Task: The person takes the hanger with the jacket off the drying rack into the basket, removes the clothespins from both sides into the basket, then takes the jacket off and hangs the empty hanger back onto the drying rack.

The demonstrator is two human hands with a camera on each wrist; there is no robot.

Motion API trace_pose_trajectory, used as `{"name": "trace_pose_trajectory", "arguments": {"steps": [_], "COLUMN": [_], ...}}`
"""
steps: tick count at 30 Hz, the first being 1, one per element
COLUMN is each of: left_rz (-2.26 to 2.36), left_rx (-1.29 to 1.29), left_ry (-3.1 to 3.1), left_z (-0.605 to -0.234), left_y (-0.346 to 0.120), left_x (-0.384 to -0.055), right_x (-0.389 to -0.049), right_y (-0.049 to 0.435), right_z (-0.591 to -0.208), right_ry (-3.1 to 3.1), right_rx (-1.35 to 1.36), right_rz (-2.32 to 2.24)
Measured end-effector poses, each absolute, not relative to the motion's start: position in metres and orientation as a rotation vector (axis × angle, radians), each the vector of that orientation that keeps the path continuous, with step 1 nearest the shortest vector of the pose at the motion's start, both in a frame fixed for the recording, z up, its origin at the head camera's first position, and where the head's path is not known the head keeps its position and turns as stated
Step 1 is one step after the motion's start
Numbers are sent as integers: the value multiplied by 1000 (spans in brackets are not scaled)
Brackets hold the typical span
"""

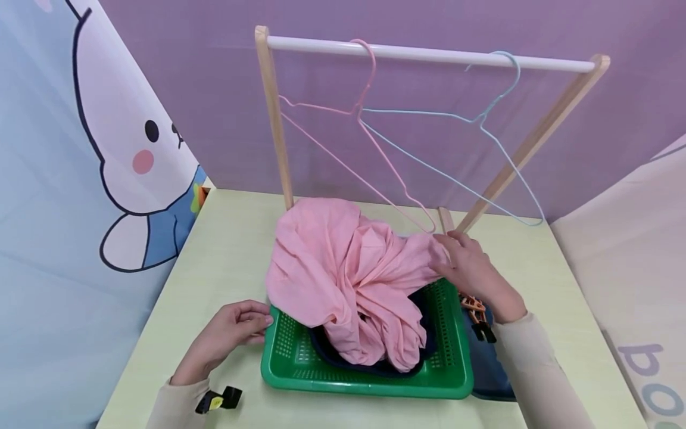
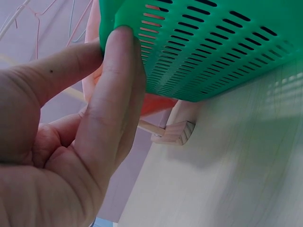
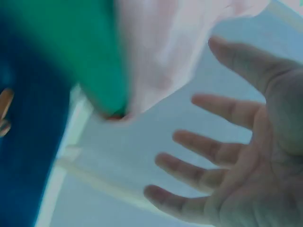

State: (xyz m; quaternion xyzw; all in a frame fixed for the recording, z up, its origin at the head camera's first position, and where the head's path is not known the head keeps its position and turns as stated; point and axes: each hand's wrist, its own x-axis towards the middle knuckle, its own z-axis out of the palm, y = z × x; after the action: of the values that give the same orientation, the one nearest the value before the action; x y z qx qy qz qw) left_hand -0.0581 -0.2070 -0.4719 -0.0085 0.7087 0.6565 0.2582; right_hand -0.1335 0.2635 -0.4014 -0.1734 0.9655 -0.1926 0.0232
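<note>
A crumpled pink cloth garment (image 1: 321, 256) is heaped in a green plastic basket (image 1: 370, 386), spilling over its far side. Dark navy fabric (image 1: 348, 358) shows beneath it. At the basket's left edge, my left hand (image 1: 227, 336) pinches the rim; the left wrist view has thumb and fingertips on the green rim (image 2: 124, 16). My right hand (image 1: 474, 271) is beside the right end of the pink garment. In the right wrist view its fingers (image 3: 203, 146) are spread and extended, apart from the pale pink cloth (image 3: 156, 52).
Behind the basket stands a wooden rack with a white bar (image 1: 429, 53). A pink hanger (image 1: 372, 65) and a light blue hanger (image 1: 429, 111) hang from it. Right of the basket lies a dark blue tray (image 1: 490, 369) with orange-brown clips (image 1: 473, 305), partly behind my right arm.
</note>
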Motion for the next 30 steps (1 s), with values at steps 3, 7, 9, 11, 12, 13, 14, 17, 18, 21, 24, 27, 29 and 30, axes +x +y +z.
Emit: {"name": "trace_pose_trajectory", "arguments": {"steps": [3, 7, 9, 11, 12, 13, 14, 17, 18, 21, 24, 27, 29, 30], "left_rz": [1776, 1774, 1775, 1775, 1775, 1775, 1775, 1776, 1777, 1778, 1780, 1781, 1784, 1786], "left_rx": [-32, -44, -48, -48, -49, -58, -57, -53, -55, -54, -49, -38, -34, -34], "left_ry": [1921, 1913, 1911, 1907, 1906, 1902, 1903, 1902, 1901, 1897, 1894, 1902, 1904, 1902], "left_z": [-472, -473, -473, -473, -472, -472, -471, -471, -471, -472, -473, -474, -474, -474], "left_y": [-208, -208, -208, -207, -207, -207, -207, -207, -208, -208, -207, -208, -208, -208], "left_x": [-57, -57, -57, -57, -58, -58, -58, -58, -58, -58, -58, -59, -59, -58], "right_x": [-147, -156, -159, -161, -162, -163, -163, -163, -161, -152, -138, -121, -110, -104], "right_y": [273, 278, 278, 277, 277, 276, 275, 273, 271, 267, 259, 248, 240, 236], "right_z": [-411, -421, -425, -428, -429, -430, -430, -430, -429, -424, -416, -406, -399, -396], "right_ry": [2998, 3032, 3067, 3116, 3151, 3185, 3218, 3297, 3311, 3342, 3394, 3450, 3471, 3474], "right_rx": [-453, -468, -499, -535, -560, -579, -596, -630, -633, -647, -728, -883, -972, -1009], "right_rz": [-550, -516, -498, -475, -461, -461, -461, -473, -494, -599, -727, -779, -785, -784]}}
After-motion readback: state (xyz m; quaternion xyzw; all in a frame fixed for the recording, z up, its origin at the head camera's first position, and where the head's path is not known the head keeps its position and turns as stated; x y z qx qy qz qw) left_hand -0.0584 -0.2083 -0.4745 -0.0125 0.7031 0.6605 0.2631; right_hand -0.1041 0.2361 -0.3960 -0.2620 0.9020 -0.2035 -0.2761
